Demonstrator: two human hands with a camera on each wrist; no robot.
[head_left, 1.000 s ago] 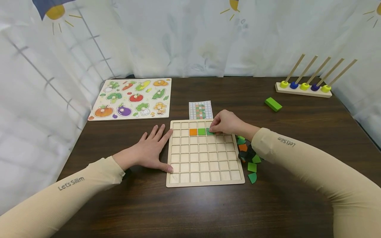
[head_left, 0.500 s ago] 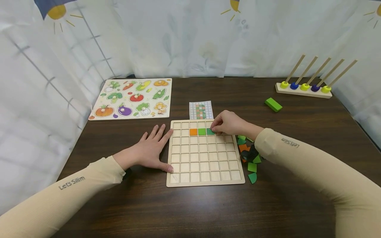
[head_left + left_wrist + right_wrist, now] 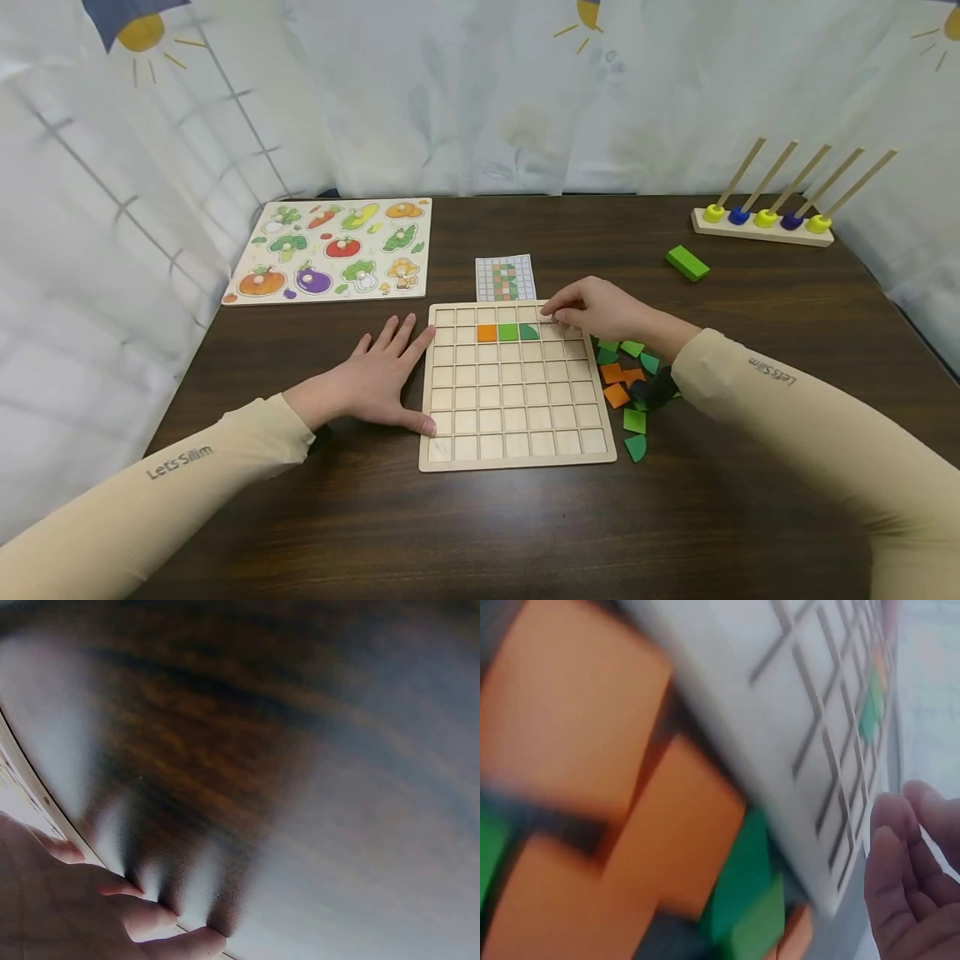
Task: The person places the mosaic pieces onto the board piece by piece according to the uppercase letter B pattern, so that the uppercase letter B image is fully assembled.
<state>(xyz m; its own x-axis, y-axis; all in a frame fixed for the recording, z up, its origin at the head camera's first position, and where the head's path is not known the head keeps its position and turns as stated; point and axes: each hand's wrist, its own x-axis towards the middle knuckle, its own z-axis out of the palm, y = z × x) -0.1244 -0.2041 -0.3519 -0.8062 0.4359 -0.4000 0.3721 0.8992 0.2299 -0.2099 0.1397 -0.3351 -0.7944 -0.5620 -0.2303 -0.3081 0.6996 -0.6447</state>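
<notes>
A square wooden grid board (image 3: 489, 396) lies on the dark table. In one row near its far side sit an orange square tile (image 3: 487, 333), a light green square tile (image 3: 508, 332) and a dark green quarter-circle tile (image 3: 528, 332). My left hand (image 3: 375, 375) rests spread at the board's left edge, thumb and index fingertip touching the frame. Over the board's far right part hovers my right hand (image 3: 600, 310), just right of the quarter-circle. Its fingers are loosely bent with nothing between them, as the right wrist view also shows.
Loose orange and green tiles (image 3: 617, 396) lie right of the board, partly under my right wrist. A printed pattern card (image 3: 483, 287) touches the board's far edge. Behind are a vegetable knob puzzle (image 3: 300, 221), a green block (image 3: 687, 263) and a peg stand with rings (image 3: 750, 229).
My right hand has let go of the dark green quarter-circle tile and drawn back to the right. The tile stays in its cell, now fully visible. My left hand has not moved.
</notes>
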